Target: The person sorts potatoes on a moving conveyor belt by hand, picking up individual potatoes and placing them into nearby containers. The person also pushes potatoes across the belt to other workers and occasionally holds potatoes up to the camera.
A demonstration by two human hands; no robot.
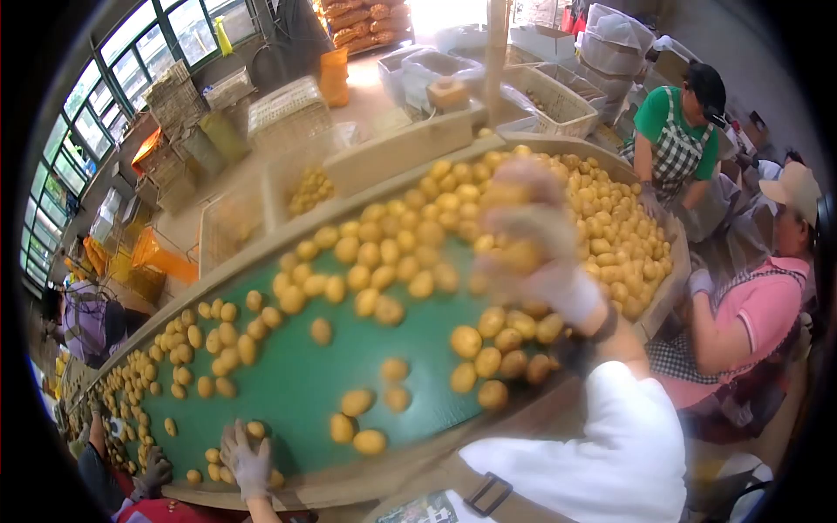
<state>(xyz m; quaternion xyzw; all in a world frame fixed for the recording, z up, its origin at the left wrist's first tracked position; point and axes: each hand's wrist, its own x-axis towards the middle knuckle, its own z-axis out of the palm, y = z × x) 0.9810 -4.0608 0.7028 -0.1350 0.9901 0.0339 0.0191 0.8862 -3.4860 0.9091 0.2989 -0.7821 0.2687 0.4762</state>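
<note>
My right hand, in a pale glove and blurred by motion, is raised over the potato pile on the right. Its fingers curl around a potato; the blur hides how many it holds. At the lower left, my gloved left hand lies at the near edge of the green conveyor belt, fingers spread. Small potatoes lie against and beside it. Between my hands, several loose potatoes rest on the belt, and another cluster sits below my right forearm.
A dense potato heap fills the belt's right end inside a wooden rim. Co-workers in green and pink stand at right. Another worker's gloved hand is left of mine. Crates stand behind.
</note>
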